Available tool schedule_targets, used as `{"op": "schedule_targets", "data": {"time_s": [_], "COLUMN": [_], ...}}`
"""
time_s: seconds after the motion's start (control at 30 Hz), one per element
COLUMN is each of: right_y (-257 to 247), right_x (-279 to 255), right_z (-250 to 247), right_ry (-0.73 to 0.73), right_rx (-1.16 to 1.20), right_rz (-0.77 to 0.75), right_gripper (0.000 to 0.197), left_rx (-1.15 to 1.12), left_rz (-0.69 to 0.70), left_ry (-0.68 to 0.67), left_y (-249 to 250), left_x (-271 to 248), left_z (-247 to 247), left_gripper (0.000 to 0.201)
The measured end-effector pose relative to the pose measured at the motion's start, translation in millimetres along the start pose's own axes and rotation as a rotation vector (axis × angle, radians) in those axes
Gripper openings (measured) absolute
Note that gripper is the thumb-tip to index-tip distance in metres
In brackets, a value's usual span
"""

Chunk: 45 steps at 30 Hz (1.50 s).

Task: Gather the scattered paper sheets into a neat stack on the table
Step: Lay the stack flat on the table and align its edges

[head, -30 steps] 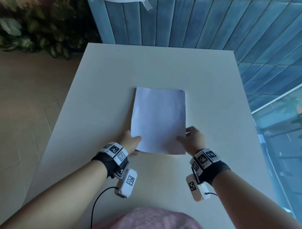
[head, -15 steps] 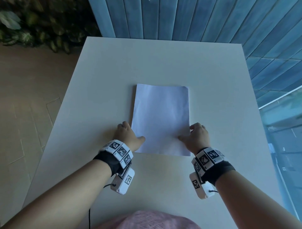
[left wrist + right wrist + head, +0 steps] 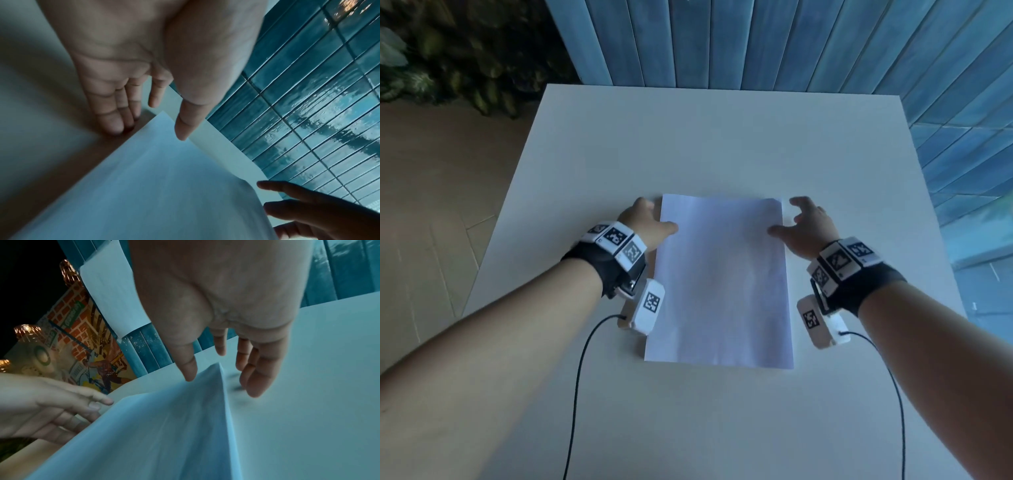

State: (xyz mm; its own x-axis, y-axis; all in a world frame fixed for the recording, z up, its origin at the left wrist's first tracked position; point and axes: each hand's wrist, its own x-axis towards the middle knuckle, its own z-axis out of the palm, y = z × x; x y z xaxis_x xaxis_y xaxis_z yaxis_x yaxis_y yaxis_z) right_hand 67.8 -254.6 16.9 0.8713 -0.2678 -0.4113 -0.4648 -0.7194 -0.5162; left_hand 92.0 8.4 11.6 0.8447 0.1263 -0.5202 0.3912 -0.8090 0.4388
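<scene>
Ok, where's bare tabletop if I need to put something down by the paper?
Free: the table between the stack's far edge and the blue wall; the near strip below the stack, crossed only by two cables; the outer left and right margins. Crowded: the stack's far corners, flanked by the left hand and right hand.

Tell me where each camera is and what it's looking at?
Head: on the person's head, looking down at the paper stack on the table; both forearms, left hand and right hand show.
Left wrist: under the left wrist, looking along the palm at the stack's left edge and the blue tiled wall.
Right wrist: under the right wrist, looking along the palm at the stack's right edge.
Shared: each wrist view also shows the other hand's fingers.
</scene>
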Motion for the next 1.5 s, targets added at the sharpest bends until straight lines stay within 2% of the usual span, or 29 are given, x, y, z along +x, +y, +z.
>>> {"op": "schedule_targets", "data": {"time_s": [0.07,0.17,0.3,0.47,0.57,0.67,0.83,0.97,1.2,1.5], "right_y": [-8.6,-18.4,-21.1,-13.5,-11.2,-10.7,-14.6,-17.7,-5.0,-0.6], "right_x": [12.4,25.2,35.3,42.7,49.2,54.3,60.3,65.3,71.2,67.9], "right_z": [-1.2,0.3,3.7,4.9,-1.8,-15.6,-17.1,-11.0,-6.4,-7.5], "right_ry": [-0.049,-0.090,-0.073,-0.071,-0.099,-0.132,-0.229,-0.247,-0.214,-0.196], "right_rx": [-0.042,-0.083,-0.143,-0.166,-0.214,-0.310,-0.451,-0.496,-0.418,-0.393], "right_rz": [-0.026,-0.045,-0.057,-0.114,-0.133,-0.220,-0.387,-0.431,-0.512,-0.516], "right_gripper": [0.072,0.066,0.050,0.045,0.048,0.059,0.075,0.071,0.053,0.065], "left_rx": [0.010,0.050,0.125,0.115,0.141,0.184,0.357,0.438,0.357,0.329], "left_rz": [0.047,0.110,0.143,0.188,0.191,0.231,0.451,0.530,0.614,0.600], "left_ry": [-0.014,-0.048,-0.056,-0.031,-0.055,-0.041,-0.086,-0.093,-0.072,-0.078], "left_y": [8.6,19.0,18.0,10.2,8.6,8.8,14.2,16.8,3.9,1.3], "left_x": [12.0,24.0,34.0,40.8,47.1,51.7,55.7,61.8,69.1,62.0], "left_z": [-3.7,-7.2,-7.3,-4.2,-9.3,-20.2,-23.0,-12.5,-10.4,-10.7], "left_gripper": [0.075,0.081,0.066,0.051,0.054,0.054,0.066,0.065,0.054,0.060]}}
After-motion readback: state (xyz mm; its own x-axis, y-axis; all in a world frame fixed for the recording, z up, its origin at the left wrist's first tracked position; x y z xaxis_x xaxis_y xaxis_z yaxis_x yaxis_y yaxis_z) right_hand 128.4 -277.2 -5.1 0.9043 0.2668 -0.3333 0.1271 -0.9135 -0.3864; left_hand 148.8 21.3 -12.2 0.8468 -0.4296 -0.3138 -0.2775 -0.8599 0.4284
